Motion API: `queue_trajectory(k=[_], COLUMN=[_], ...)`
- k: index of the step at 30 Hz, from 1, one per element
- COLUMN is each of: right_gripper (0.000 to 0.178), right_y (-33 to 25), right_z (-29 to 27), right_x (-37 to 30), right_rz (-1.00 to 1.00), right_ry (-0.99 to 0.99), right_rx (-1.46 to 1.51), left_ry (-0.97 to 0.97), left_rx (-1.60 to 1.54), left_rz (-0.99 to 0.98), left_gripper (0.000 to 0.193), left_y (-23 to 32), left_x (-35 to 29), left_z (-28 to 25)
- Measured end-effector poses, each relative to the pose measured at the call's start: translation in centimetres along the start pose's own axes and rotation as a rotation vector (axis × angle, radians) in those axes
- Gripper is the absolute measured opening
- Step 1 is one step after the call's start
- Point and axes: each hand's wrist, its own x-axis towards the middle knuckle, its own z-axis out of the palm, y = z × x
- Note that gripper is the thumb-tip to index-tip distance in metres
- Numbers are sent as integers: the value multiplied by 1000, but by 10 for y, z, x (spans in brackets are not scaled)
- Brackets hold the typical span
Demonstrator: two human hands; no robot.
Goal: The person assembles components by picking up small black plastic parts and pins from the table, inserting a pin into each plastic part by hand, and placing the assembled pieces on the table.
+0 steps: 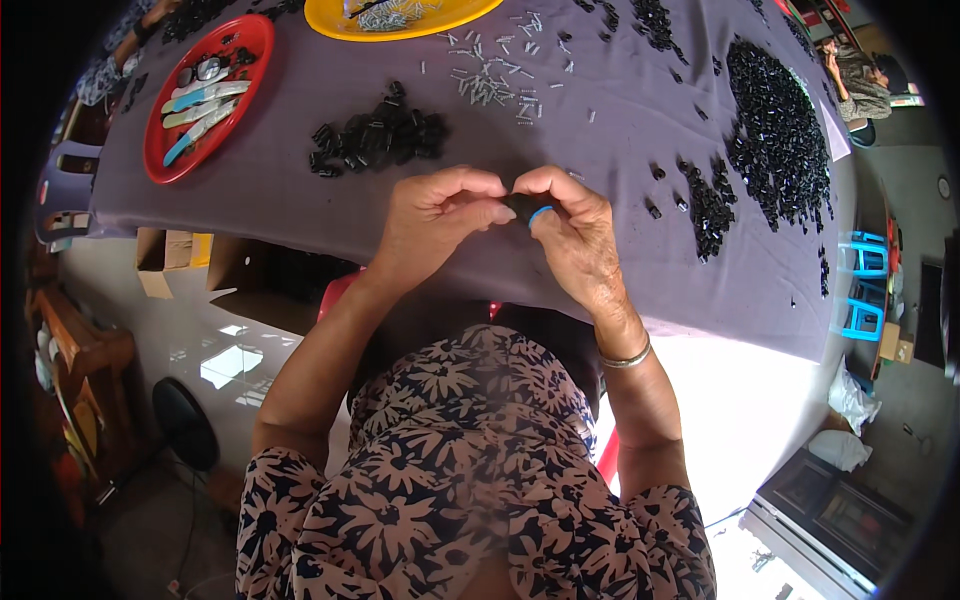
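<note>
Above the near edge of the cloth-covered table (300, 205), my two hands meet fingertip to fingertip. My left hand (425, 215) is closed in a pinch, thumb against forefinger, at a small black piece (515, 203). Closed from the other side, my right hand (580, 235) pinches at the same spot. A blue band (540, 213) shows by its thumb; whether it is worn or part of something held, I cannot tell. The fingers hide most of the piece. Just beyond my left hand lies a heap of black plastic parts (375, 135). Metal pins (490, 85) are scattered farther back.
A red tray (155, 150) with knives stands at the left, a yellow tray (430, 30) of pins at the back. Black parts (780, 130) are piled at the right. Other people sit at the far left (125, 50) and far right (858, 85). Cardboard boxes (240, 290) stand below the table.
</note>
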Motion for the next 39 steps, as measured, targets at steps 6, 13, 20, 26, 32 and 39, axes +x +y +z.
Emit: queue_trajectory(k=[6,13,20,26,32,39], right_gripper=[35,39,36,28,21,22], right_y=[-10,-17,5,19,23,6], right_z=[-8,-3,-61,-72,-78,-53], right_x=[-5,-20,7,28,31,22], right_rz=[-216,-194,-113,-161,0,0], right_ry=[-67,-26,184,-15,50,-57], right_rx=[-375,-438,-601,-753,-597,-90], left_ry=[15,64,9,2,12,82], left_rx=[-15,31,83,259,318,166], left_rz=[110,186,152,224,290,163], left_gripper=[18,15,12,15,17,22], left_y=[-2,-7,-4,-2,-4,-6], left_x=[1,5,6,7,7,8], left_z=[8,11,14,12,13,17])
